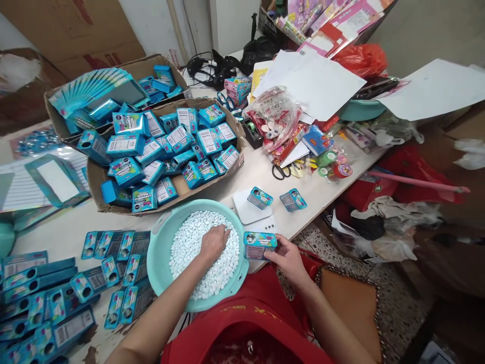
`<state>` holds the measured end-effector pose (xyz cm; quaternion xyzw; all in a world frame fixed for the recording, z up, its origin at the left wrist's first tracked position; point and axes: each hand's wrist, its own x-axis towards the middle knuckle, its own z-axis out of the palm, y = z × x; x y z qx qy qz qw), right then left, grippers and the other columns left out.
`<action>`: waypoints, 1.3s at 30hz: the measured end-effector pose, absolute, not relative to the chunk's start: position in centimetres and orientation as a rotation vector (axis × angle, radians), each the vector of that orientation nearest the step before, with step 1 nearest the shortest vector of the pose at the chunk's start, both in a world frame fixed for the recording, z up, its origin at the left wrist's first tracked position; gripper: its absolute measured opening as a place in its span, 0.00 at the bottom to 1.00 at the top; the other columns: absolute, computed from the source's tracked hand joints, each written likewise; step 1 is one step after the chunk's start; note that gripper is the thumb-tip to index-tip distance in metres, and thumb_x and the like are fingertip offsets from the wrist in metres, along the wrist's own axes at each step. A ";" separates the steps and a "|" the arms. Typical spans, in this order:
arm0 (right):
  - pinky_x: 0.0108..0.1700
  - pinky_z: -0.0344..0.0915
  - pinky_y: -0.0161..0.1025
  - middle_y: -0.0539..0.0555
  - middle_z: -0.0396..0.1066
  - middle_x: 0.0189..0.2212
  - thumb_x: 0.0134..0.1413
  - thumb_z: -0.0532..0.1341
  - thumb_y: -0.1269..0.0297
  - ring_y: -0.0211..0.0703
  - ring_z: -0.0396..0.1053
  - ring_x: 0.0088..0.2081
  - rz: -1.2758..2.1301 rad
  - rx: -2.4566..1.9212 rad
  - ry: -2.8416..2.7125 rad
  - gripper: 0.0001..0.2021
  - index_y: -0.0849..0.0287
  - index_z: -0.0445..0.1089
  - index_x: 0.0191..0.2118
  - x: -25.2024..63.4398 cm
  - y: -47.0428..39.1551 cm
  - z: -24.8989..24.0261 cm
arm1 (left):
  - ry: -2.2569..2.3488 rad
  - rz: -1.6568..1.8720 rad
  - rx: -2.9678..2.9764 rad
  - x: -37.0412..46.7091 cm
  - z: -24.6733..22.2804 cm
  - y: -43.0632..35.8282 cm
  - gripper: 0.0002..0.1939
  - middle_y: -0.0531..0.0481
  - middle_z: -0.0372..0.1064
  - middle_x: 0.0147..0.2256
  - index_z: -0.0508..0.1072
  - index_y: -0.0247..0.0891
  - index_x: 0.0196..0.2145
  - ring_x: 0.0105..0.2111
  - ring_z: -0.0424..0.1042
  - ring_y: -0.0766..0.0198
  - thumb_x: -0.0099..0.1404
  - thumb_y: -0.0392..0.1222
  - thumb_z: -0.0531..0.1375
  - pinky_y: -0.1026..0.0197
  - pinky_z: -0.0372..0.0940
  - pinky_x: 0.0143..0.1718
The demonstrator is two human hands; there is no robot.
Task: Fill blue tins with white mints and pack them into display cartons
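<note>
My left hand [214, 243] is down among small white candies [204, 283] that fill much of a turquoise plastic basin [155, 268]. Its fingers curl into the candies, and the fingertips are partly hidden. Just past the basin's right rim, my right hand [288, 257] grips a blue candy box [260, 245] by its right end, thumb in front. A white kitchen scale [248, 215] lies behind that box, bearing a second blue box [260, 197]. Another blue box [293, 200] lies on the table to the right of the scale.
A cardboard tray [182, 194] of closed blue boxes stands behind the basin. Several blue boxes with round holes [132, 269] lie at left. Scissors [281, 172], plastic bags [275, 114] and white sheets [308, 83] crowd the back right. The table's edge runs along the right.
</note>
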<state>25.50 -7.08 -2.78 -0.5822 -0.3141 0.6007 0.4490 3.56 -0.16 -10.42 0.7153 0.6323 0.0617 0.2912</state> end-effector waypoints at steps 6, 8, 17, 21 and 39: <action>0.41 0.69 0.42 0.52 0.76 0.34 0.35 0.73 0.57 0.45 0.72 0.35 1.377 -1.485 -0.638 0.20 0.56 0.72 0.36 27.7 -8.7 -3.0 | 1.605 0.773 0.967 1.2 -9.3 -0.3 0.11 0.57 0.60 0.18 0.66 0.39 0.28 0.19 0.62 0.67 0.56 0.50 0.57 0.66 0.54 0.22; 0.41 0.69 0.43 0.53 0.77 0.34 0.34 0.73 0.56 0.46 0.72 0.35 1.346 -1.505 -0.617 0.20 0.56 0.72 0.36 28.1 -9.0 -3.2 | 1.501 0.918 0.685 0.6 -8.8 0.4 0.14 0.56 0.64 0.21 0.67 0.38 0.29 0.19 0.63 0.68 0.54 0.52 0.58 0.67 0.54 0.19; 0.42 0.70 0.44 0.54 0.77 0.34 0.34 0.73 0.56 0.47 0.73 0.36 1.316 -1.491 -0.578 0.21 0.57 0.72 0.37 28.5 -9.6 -4.3 | 1.112 0.972 0.127 3.9 -5.4 4.2 0.26 0.62 0.48 0.11 0.54 0.38 0.18 0.08 0.45 0.78 0.53 0.56 0.65 0.73 0.38 0.09; 0.42 0.70 0.43 0.54 0.76 0.34 0.35 0.72 0.56 0.46 0.72 0.36 1.259 -1.501 -0.535 0.20 0.57 0.72 0.37 28.8 -9.8 -4.7 | 0.950 1.062 0.269 10.4 -2.9 7.9 0.27 0.63 0.47 0.12 0.55 0.37 0.18 0.08 0.46 0.79 0.52 0.59 0.64 0.73 0.38 0.09; 0.41 0.70 0.42 0.52 0.77 0.33 0.33 0.73 0.57 0.45 0.73 0.35 1.197 -1.544 -0.338 0.20 0.56 0.73 0.36 31.1 -11.0 -5.3 | 1.099 1.343 0.664 18.6 -4.3 13.7 0.27 0.60 0.53 0.12 0.57 0.38 0.17 0.13 0.62 0.71 0.51 0.63 0.62 0.69 0.53 0.15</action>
